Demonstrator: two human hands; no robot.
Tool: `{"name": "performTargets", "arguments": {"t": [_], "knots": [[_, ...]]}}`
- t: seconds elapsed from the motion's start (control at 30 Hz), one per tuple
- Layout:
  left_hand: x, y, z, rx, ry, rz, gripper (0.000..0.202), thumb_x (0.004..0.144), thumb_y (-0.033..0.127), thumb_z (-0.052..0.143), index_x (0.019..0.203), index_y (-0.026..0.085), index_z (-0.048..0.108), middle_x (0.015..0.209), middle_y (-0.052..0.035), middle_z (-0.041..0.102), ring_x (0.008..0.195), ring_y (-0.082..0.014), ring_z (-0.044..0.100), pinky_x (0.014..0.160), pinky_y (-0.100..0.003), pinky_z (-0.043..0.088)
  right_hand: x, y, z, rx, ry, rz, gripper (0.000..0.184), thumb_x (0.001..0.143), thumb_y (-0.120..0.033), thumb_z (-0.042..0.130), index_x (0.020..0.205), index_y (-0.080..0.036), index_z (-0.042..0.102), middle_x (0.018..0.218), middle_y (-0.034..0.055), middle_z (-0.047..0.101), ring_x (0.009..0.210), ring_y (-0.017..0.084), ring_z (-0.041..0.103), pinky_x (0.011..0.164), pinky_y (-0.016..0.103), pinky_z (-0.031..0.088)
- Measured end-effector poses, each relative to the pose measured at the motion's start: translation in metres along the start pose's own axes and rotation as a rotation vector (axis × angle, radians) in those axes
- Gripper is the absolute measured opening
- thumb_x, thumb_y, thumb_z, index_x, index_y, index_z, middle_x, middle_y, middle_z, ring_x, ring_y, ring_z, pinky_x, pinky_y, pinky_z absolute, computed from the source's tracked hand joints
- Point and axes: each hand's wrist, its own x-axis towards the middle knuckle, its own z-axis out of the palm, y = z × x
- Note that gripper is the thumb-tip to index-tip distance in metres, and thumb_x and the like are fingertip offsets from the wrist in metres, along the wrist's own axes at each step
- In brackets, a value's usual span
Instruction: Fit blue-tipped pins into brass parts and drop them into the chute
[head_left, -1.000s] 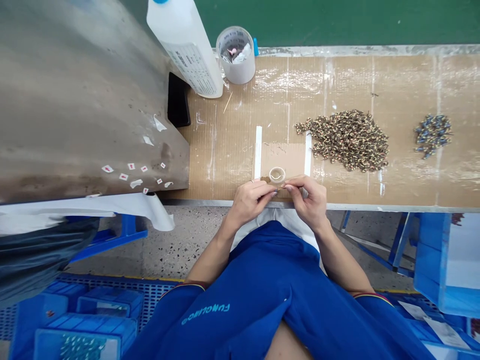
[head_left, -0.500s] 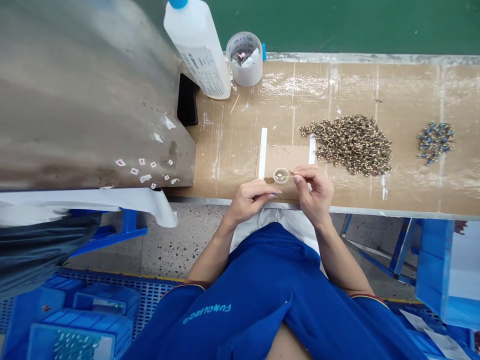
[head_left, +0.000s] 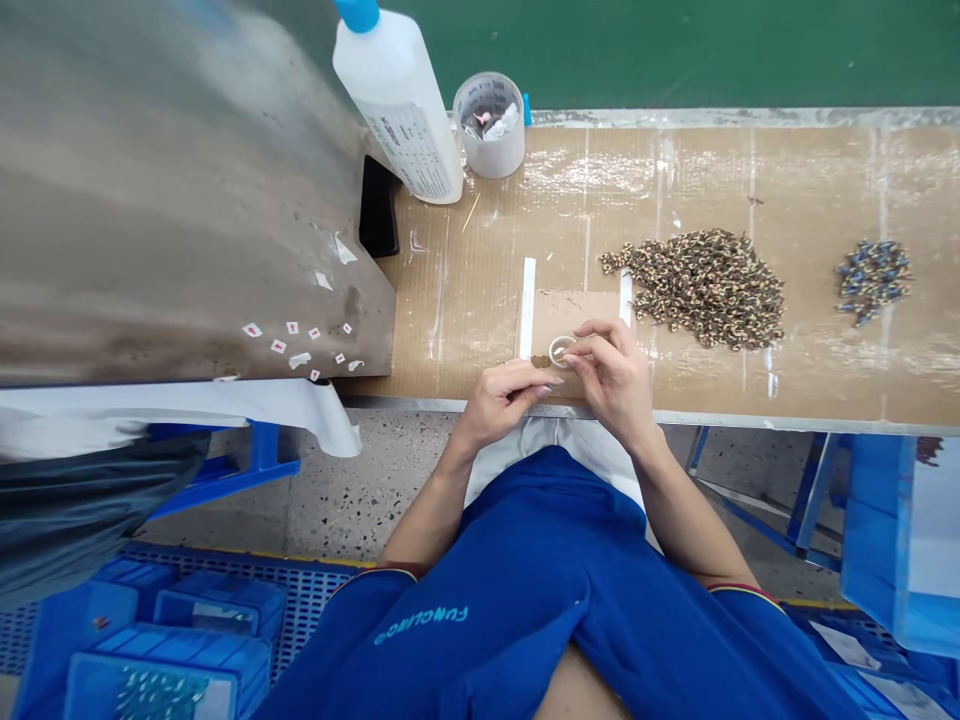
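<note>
My left hand [head_left: 501,398] is closed in a pinch near the table's front edge. At its fingertips is a tiny dark piece, too small to make out. My right hand [head_left: 616,385] reaches over a small round clear dish [head_left: 556,346], thumb and fingers pinched at its right rim. The thin toothpick seen in this hand earlier is mostly hidden by the fingers now. Behind the dish lies a bare cardboard piece [head_left: 574,305] between two white strips. A big heap of small brown and gold parts [head_left: 709,290] spreads to the right of my hands.
Farther right sits a smaller pile of bluish parts [head_left: 874,280]. A white bottle [head_left: 405,120], a tape-roll cup [head_left: 491,150] of scraps, a black object [head_left: 379,210] and a loose toothpick [head_left: 471,212] are at the back left. A metal surface [head_left: 187,200] with small arrow stickers borders the left.
My right hand has moved left and closer over the dish, its fingers now covering the toothpick. The left hand keeps its pinch in nearly the same place. The view has shifted slightly.
</note>
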Motion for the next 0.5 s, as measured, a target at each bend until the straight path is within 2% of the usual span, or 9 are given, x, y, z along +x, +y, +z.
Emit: {"name": "performTargets", "arguments": {"t": [0.2,0.3,0.5], "knots": [[0.001,0.002,-0.001,0.025,-0.023,-0.015,0.021,0.1,0.023,0.056,0.094,0.017,0.075,0.079,-0.0045,0.073,0.073,-0.0143,0.066,0.068,-0.028,0.053,-0.008,-0.009,0.001,0.231,0.178,0.113,0.018,0.099,-0.035,0.059,0.089,-0.023,0.065,0.09,0.0044,0.071,0.087,0.019,0.068,0.074,0.033,0.055],[0.002,0.002,-0.001,0.052,-0.042,-0.035,0.023,0.1,0.024,0.054,0.091,0.016,0.073,0.077,-0.004,0.072,0.071,-0.0144,0.064,0.068,-0.028,0.052,-0.013,-0.014,-0.002,0.261,0.143,0.164,0.021,0.099,-0.04,0.059,0.089,-0.023,0.066,0.082,0.0032,0.073,0.078,0.018,0.069,0.07,0.032,0.055],[0.002,0.001,0.0,0.073,-0.048,-0.014,0.025,0.102,0.028,0.052,0.09,0.016,0.071,0.073,-0.0031,0.067,0.07,-0.0143,0.061,0.067,-0.027,0.049,-0.017,-0.015,-0.004,0.21,0.093,0.107,0.017,0.099,-0.035,0.06,0.088,-0.024,0.068,0.078,0.0017,0.074,0.07,0.017,0.069,0.065,0.031,0.055]]}}
